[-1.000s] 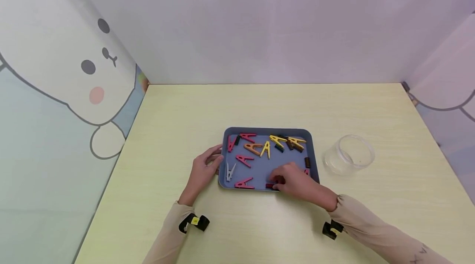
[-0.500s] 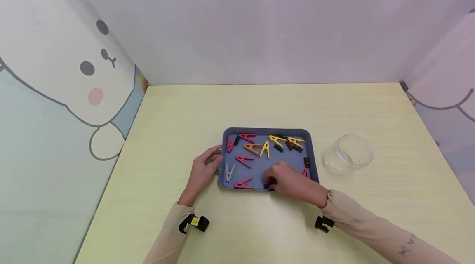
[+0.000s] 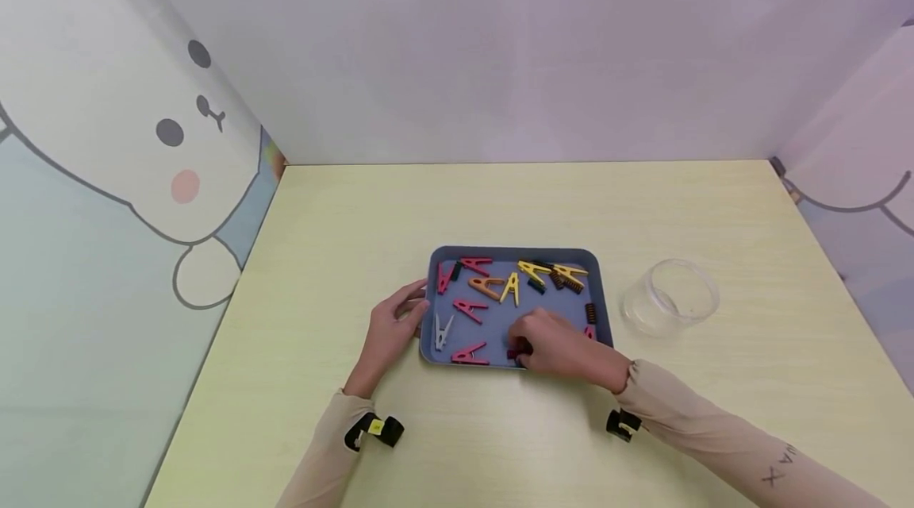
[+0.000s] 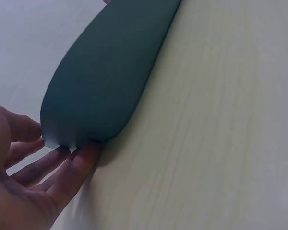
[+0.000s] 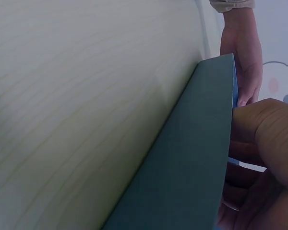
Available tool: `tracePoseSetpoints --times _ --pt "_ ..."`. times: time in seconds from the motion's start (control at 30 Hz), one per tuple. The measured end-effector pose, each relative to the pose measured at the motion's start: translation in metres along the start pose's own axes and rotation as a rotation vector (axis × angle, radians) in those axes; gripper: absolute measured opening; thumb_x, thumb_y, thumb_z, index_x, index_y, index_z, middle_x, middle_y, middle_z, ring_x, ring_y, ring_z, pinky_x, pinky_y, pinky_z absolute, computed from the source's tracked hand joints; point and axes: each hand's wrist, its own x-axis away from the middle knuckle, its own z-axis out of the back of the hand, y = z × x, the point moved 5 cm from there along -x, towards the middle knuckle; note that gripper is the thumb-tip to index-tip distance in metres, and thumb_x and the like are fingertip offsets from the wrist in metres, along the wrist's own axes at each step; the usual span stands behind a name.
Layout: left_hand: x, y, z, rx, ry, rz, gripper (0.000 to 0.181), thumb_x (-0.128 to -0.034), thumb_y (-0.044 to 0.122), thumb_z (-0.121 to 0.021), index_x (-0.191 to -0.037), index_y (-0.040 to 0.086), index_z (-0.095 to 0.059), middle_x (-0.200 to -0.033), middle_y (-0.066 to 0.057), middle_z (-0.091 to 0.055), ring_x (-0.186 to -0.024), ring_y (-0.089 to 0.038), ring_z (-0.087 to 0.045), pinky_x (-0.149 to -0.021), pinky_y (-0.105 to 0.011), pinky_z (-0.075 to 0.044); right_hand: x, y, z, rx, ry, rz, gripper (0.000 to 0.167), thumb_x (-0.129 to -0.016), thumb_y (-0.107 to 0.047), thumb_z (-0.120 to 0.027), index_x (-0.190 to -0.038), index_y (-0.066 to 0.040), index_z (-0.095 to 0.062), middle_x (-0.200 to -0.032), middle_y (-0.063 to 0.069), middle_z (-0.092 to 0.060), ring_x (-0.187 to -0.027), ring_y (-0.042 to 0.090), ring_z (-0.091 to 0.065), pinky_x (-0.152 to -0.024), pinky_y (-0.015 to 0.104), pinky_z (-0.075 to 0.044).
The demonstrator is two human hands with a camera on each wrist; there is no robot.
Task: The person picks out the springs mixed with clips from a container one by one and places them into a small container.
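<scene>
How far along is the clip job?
Done: nothing clearly; no clips show in the clear container. In hand: the right hand appears to pinch a dark red piece at the near side of the tray; the left hand holds the tray's left side. Left: probably most of it, since clips lie scattered across the tray.

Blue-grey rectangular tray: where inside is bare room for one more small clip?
Free: the middle of the tray, between the right hand and the pink plastic clips at left. Crowded: far right corner, where yellow plastic clips and brown ridged clips lie close together.
</scene>
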Motion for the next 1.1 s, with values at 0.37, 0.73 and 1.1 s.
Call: tracePoseSetpoints --times 0.37,0.73,1.1 --pt "0.0 -0.001 -0.001 -0.002 0.005 0.025 0.035 -0.092 0.01 -0.062 -0.127 0.015 -0.061 -0.116 -0.01 -0.062 -0.103 -0.023 -0.063 -0.059 -0.033 -0.058 0.003 0.0 0.008 -0.023 0.082 0.008 0.008 -0.075 -0.01 -0.073 -0.083 -0.012 -0.071 -0.084 -0.005 -0.065 -0.073 0.006 -0.054 -0.064 0.023 -0.049" --pt "0.003 0.016 -0.001 0.042 -0.046 0.032 0.038 -0.0924 0.004 -0.059 -0.131 0.002 -0.055 -0.12 -0.024 -0.057 -0.106 -0.036 -0.06 -0.061 -0.042 -0.057 0.006 0.0 0.01 -0.192 0.126 0.089 0.011 -0.075 0.001 -0.067 -0.078 -0.008 -0.071 -0.08 0.001 -0.065 -0.07 0.008 -0.055 -0.06 0.021 -0.049" --pt "0.007 0.03 0.0 0.021 -0.056 0.031 0.039 -0.0927 0.002 -0.058 -0.131 -0.003 -0.054 -0.121 -0.027 -0.057 -0.106 -0.038 -0.06 -0.062 -0.044 -0.057 0.013 0.006 0.014 -0.277 0.17 0.051 0.012 -0.077 -0.002 -0.072 -0.081 -0.014 -0.073 -0.084 -0.006 -0.065 -0.074 0.008 -0.059 -0.062 0.025 -0.053"
